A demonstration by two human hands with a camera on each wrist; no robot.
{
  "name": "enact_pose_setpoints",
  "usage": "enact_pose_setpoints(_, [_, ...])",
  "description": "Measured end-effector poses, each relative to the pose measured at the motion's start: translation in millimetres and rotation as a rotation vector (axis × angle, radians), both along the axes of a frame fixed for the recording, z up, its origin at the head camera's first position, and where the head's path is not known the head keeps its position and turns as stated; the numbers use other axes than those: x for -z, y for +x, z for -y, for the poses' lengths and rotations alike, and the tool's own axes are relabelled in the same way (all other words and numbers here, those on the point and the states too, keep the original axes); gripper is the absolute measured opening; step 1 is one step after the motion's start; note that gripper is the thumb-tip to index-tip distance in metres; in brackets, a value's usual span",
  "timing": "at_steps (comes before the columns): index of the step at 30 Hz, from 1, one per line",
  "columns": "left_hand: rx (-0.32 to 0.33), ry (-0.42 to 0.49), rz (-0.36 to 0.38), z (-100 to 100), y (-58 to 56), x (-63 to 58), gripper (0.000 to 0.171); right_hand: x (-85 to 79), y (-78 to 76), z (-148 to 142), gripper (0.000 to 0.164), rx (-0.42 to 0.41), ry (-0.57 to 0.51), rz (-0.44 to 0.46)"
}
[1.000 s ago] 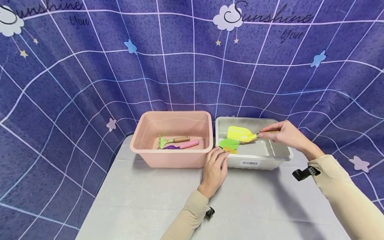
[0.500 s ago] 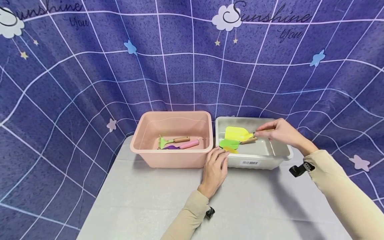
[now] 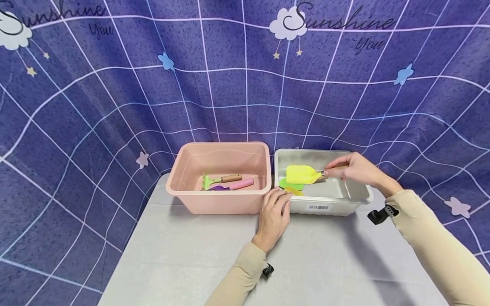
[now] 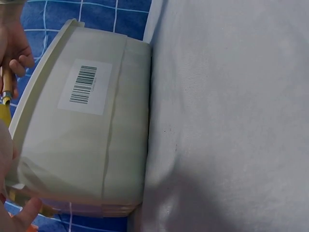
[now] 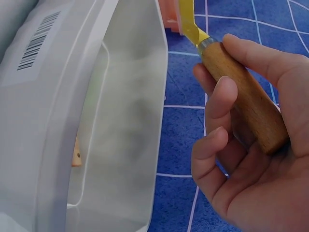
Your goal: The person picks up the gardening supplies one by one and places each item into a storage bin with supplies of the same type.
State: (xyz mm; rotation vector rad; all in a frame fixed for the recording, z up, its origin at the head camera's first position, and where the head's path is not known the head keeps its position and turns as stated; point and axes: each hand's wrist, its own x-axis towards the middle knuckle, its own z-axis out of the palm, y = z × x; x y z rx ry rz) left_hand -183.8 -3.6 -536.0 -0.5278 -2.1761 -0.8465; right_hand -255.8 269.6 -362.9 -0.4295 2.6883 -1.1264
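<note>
My right hand [image 3: 354, 168] holds a yellow toy shovel [image 3: 300, 174] by its wooden handle [image 5: 246, 92], with thumb and fingers around it. The shovel's blade is over the grey bin [image 3: 363, 197], overlapping a green shovel [image 3: 289, 185] in that bin. A yellow-orange piece [image 3: 294, 191] lies at the bin's near left corner, partly hidden. My left hand [image 3: 273, 216] rests with its fingers on the rims where the grey bin and the pink bin [image 3: 222, 204] meet. In the left wrist view, only parts of the left hand show at the left edge.
Inside the pink bin lie a small green rake [image 3: 208, 181] with a wooden handle and a purple tool with a pink handle [image 3: 242, 183]. Both bins stand on a pale cloth-covered table [image 3: 191, 255], against a blue gridded curtain [image 3: 229, 85].
My right hand has shifted left with the yellow shovel. Its blade has then come slightly nearer me, covering more of the green shovel. My left hand has stayed put.
</note>
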Motion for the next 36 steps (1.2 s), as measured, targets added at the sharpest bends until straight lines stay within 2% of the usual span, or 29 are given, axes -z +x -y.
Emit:
enact_pose_setpoints(13, [-0.010,-0.005,-0.001,0,0.1,1.5,0.023,7.4,-8.0,2,0.040,-0.022,0.003,0.000])
enact_pose_setpoints(29, [-0.002,-0.004,-0.020,-1,-1.8,2.9,0.023,13.8,-20.7,-7,0.044,0.017,-0.019,0.085])
enact_pose_setpoints(36, [0.000,-0.006,-0.035,-1,-1.9,2.3,0.023,12.9,-22.7,-9,0.044,-0.006,-0.010,0.088])
